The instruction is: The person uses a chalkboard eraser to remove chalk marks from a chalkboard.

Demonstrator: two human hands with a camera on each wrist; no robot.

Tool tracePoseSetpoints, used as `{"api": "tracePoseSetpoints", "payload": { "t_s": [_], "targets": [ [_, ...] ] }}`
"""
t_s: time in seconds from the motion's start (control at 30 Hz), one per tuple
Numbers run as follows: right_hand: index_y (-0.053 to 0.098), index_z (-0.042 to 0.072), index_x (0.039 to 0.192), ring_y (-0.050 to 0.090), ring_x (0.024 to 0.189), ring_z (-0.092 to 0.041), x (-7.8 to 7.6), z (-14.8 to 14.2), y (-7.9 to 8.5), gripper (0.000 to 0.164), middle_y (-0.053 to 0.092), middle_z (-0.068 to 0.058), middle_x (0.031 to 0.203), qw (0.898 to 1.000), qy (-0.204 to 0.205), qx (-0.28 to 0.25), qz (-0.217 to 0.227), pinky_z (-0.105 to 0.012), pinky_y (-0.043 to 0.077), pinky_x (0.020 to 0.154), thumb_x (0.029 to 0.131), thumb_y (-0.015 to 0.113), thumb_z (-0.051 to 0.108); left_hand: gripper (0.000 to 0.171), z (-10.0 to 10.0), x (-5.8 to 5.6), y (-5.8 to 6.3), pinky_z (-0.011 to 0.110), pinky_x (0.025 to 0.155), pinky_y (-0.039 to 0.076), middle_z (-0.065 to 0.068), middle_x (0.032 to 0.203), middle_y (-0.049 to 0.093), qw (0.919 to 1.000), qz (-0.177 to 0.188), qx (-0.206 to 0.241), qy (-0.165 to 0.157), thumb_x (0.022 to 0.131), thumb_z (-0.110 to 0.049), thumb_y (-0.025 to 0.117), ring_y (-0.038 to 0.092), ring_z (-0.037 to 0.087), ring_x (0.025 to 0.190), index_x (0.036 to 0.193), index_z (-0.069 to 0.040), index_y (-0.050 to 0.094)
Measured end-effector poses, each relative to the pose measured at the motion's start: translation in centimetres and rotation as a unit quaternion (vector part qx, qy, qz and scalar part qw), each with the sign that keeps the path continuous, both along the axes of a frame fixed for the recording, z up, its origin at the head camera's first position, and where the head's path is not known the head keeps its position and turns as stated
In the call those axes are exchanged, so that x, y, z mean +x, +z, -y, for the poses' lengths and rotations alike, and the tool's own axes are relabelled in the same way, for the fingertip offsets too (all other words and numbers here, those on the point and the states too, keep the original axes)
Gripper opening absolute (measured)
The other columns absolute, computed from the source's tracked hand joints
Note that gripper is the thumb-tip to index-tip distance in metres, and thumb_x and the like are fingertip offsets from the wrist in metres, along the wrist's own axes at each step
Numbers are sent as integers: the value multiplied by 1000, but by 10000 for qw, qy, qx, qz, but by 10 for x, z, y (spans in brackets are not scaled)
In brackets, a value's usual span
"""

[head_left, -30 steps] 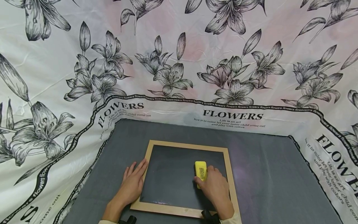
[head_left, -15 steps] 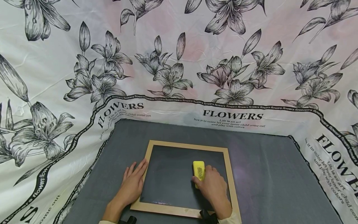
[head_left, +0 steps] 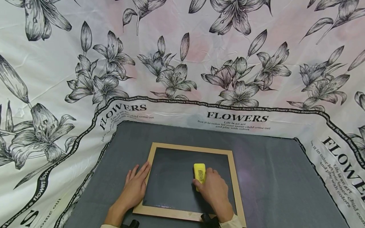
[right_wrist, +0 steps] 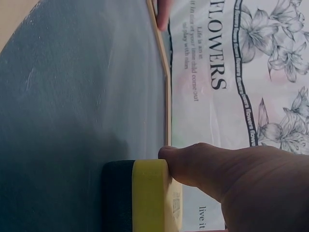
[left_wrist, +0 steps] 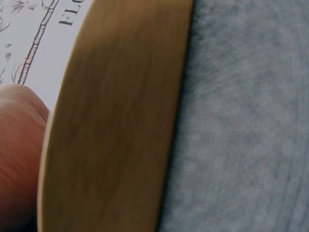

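A small chalkboard (head_left: 171, 177) with a light wooden frame (head_left: 194, 146) lies on the grey table. My right hand (head_left: 214, 190) grips a yellow board eraser (head_left: 200, 172) on the right half of the board. In the right wrist view, the thumb (right_wrist: 198, 166) presses the side of the eraser (right_wrist: 150, 193), whose dark pad faces the board. My left hand (head_left: 134, 186) rests against the frame's left edge with its fingers extended. Faint chalky streaks cover the board surface (left_wrist: 241, 125) in the left wrist view; part of that hand (left_wrist: 19, 159) shows outside the frame.
A grey tabletop area (head_left: 285, 177) surrounds the board. Beyond it rises a white cloth (head_left: 176, 76) with black lily drawings and printed lettering. Dark straps (head_left: 210, 219) sit at both wrists.
My right hand has slid the eraser a short way left across the board. The left hand and the board stay where they were.
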State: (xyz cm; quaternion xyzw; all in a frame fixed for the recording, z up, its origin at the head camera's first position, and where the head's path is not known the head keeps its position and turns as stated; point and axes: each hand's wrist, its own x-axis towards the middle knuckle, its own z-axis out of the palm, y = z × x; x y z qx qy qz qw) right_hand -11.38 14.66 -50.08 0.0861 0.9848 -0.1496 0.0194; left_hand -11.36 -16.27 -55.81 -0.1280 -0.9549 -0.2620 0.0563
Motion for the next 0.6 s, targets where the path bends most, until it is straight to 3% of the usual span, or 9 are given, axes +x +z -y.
{"api": "tracePoseSetpoints", "payload": {
  "t_s": [0.6],
  "targets": [
    [62, 2, 120, 51, 64, -20, 0, 9, -1, 73, 56, -6, 84, 9999, 125, 5, 55, -33, 41, 50, 78, 78, 60, 57, -1, 0, 2, 68, 115, 14, 1, 162, 37, 10000, -5, -51, -7, 100, -4, 51, 30, 43, 148, 155, -16, 43]
  ]
}}
